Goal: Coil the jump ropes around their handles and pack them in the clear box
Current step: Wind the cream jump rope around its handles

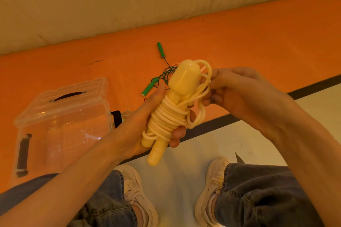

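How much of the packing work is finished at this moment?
Done: most of the yellow rope is coiled around its handles. In hand: the left hand grips the bundle, the right hand holds the last loose loops. Left: the green rope lies uncoiled on the orange floor; nothing clearly shows inside the clear box.

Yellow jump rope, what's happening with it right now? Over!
Left hand holds yellow jump rope, mostly coiled on its handles. Right hand pinches the loose loops. Clear box open. Green rope uncoiled on floor.
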### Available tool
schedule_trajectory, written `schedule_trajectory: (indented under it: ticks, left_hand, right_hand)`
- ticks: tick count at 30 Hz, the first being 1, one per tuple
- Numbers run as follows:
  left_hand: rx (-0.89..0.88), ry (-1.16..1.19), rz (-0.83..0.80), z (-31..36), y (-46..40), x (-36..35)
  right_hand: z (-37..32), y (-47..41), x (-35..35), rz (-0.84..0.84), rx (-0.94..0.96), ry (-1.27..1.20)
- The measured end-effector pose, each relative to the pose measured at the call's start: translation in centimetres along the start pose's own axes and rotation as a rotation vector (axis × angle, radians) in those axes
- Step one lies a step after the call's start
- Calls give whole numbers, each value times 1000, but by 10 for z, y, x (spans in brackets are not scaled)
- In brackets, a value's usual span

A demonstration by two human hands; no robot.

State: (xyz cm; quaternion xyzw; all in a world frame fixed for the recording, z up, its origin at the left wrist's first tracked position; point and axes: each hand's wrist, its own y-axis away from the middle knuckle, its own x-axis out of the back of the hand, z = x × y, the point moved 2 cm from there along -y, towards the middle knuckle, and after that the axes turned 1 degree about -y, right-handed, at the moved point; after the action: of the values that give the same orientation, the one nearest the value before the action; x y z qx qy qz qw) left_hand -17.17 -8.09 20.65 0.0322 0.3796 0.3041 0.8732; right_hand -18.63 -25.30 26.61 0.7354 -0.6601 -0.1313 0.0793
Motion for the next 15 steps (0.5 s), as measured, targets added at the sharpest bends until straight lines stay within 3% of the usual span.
schedule_trajectory:
  ticks: [3,8,15]
  left_hand:
    - [-64,-230,234,3,6,6]
    - [-19,65,-70,-3,4,5]
    - [-57,19,-73,-2,3,8]
  right_hand:
    - [1,0,0,-19,15,-41]
    - [4,-1,0,-14,66,-76]
    - [4,-1,-5,8,116,-7]
